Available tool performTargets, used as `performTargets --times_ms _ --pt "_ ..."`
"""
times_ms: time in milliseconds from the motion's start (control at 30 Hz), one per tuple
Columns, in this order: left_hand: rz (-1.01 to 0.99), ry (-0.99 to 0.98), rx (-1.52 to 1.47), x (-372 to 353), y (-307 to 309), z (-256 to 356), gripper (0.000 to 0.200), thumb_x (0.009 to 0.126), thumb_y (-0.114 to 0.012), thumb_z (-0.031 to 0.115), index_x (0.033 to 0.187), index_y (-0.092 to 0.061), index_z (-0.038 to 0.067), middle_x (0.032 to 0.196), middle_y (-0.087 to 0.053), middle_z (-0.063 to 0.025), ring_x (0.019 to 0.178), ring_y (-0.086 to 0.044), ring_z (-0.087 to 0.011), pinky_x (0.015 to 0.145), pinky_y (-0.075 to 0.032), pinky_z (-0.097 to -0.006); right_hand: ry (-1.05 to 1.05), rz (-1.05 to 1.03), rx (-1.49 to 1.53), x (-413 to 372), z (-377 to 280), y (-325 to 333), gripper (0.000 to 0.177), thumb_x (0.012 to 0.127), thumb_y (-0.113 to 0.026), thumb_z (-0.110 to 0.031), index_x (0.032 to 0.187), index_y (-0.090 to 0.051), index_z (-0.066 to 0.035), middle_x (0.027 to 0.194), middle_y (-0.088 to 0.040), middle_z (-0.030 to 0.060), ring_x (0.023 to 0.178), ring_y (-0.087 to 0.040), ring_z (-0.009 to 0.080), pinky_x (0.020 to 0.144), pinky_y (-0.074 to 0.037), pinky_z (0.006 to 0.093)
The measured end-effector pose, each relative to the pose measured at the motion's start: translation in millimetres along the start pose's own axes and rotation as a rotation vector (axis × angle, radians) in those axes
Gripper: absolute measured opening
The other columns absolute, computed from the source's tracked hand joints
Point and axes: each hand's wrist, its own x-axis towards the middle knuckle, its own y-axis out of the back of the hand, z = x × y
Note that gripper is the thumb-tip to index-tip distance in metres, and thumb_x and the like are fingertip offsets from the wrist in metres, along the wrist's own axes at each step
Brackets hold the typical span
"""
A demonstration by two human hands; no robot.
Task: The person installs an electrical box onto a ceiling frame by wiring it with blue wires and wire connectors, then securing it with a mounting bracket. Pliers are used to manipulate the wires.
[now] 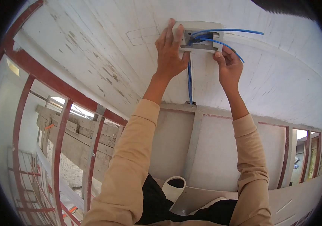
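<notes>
Against the white plank wall sits a pale electrical box (200, 26), a rectangular frame with an open middle. Two blue wires (236, 30) come out of its opening and curve off to the right. My left hand (170, 51) grips the box's left end, fingers over the top and thumb at the lower edge. At the lower right corner, my right hand (229, 64) pinches the box between thumb and fingers; some fingertips are hidden behind it. Below the box, more blue wires (190, 83) run down in a narrow white channel.
Pencil lines (142, 35) mark a rectangle on the planks left of the box. Red-brown window frames (59, 143) with bars stand at the left, and more (287, 158) at the right. A white slipper (174, 188) shows below, near dark trousers (155, 203).
</notes>
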Motion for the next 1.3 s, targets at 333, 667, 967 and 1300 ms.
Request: performTargets --times_ms 333,667,967,1300 --pt "0.016 0.014 0.001 -1.3 -0.1 -7.7 0.099 0.070 -0.072 0.006 0.157 -0.027 0.023 0.163 -0.027 -0.0148 0.143 -0.030 -0.0350 0.113 -0.024 -0.0476 0.003 -0.017 -0.097 4.1 2.2 10.2 0.040 0.090 -0.076 -0.015 0.119 -0.066 0.010 0.102 -0.072 0.0158 0.090 -0.068 0.0164 0.083 -0.055 0.0280" --pt "0.067 0.052 -0.045 2.1 3.1 3.4 0.097 0.065 -0.069 0.003 0.153 -0.034 0.026 0.161 -0.030 -0.0137 0.139 -0.035 -0.0338 0.106 -0.030 -0.0502 -0.030 0.046 -0.157 3.1 -7.9 5.6 0.041 0.088 -0.080 -0.025 0.111 -0.071 0.008 0.093 -0.074 0.0128 0.085 -0.068 0.0147 0.079 -0.053 0.0245" --pt "0.079 0.061 -0.092 1.0 -2.3 -0.1 0.098 0.065 -0.069 0.005 0.154 -0.034 0.026 0.161 -0.031 -0.0151 0.138 -0.035 -0.0349 0.104 -0.030 -0.0506 0.008 0.063 -0.193 4.0 -7.8 4.7 0.041 0.088 -0.080 -0.026 0.110 -0.072 0.008 0.091 -0.073 0.0118 0.080 -0.066 0.0125 0.075 -0.051 0.0237" --pt "-0.037 0.009 -0.024 0.8 4.4 -1.1 0.098 0.076 -0.076 0.020 0.158 -0.023 0.016 0.164 -0.018 -0.0190 0.145 -0.023 -0.0393 0.116 -0.020 -0.0507 -0.017 0.054 -0.099 4.9 -14.5 1.7 0.035 0.088 -0.079 -0.018 0.111 -0.072 0.007 0.091 -0.074 0.0103 0.080 -0.065 0.0114 0.075 -0.051 0.0238"
